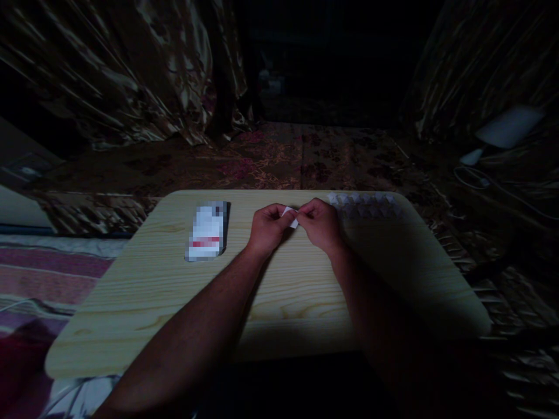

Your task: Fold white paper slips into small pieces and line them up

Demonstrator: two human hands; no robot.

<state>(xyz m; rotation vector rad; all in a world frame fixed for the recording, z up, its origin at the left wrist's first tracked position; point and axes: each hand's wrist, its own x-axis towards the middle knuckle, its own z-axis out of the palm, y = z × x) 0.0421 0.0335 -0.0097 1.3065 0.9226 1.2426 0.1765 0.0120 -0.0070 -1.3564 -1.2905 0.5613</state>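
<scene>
A small white piece of paper [289, 216] is pinched between my two hands above the far half of a wood-grain table [301, 302]. My left hand [267, 226] grips its left side, thumb on top. At its right edge, my right hand [320, 221] has thumb and fingertips pressed together on it. Just right of that hand, several small whitish folded pieces [364, 205] lie in two rows along the far edge; their exact kind is too dim to tell. A white pixelated packet [206, 231] with a red stripe lies left of my hands.
Behind the table is a ledge with patterned cloth [262, 157], with shiny curtains [183, 70] at the left. A white lamp [509, 128] with a cable stands at the right. Striped bedding [48, 273] borders the table's left side. The room is dark.
</scene>
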